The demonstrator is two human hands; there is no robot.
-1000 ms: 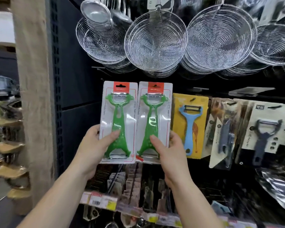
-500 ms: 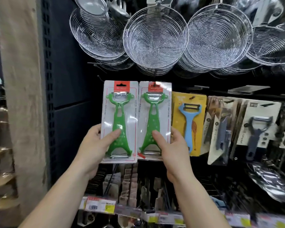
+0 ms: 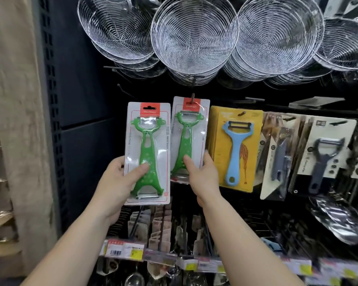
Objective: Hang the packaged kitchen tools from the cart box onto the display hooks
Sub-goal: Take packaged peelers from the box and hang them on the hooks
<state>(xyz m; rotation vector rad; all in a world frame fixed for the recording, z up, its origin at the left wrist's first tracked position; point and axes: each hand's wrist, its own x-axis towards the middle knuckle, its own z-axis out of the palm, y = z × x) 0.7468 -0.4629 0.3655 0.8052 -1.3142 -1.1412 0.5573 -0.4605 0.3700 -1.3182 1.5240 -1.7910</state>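
The dark metal display hook [image 3: 193, 98] pokes out just under the middle wire-mesh skimmer [image 3: 194, 36], and everything here is best placed against it. The right-hand green plastic peeler on its white blister card with a red header [image 3: 189, 139] has its hang hole at that hook; the hook's tip shows through the red header, so the card looks threaded on or very nearly so (how far back it sits along the hook cannot be told). The right hand [image 3: 203, 176] pinches this card near its lower edge, thumb on the front over the green handle, fingers behind.

The second green peeler on a matching white card [image 3: 147, 152] is to the left of the hook and a little lower, held well clear of it. Its long axis stands upright, header up, hang hole at the top. The left hand [image 3: 118, 182] grips it at the lower left, thumb pressed across the front of the handle.

So the relation that matters: the hook lies up and to the right of the left-hand card's hole, and the left hand is the one that must travel. Judging by this, that card would need to rise and shift right, then go onto the same hook in front of the first. The yellow card with a blue peeler [image 3: 235, 149] hangs just right of the hook.
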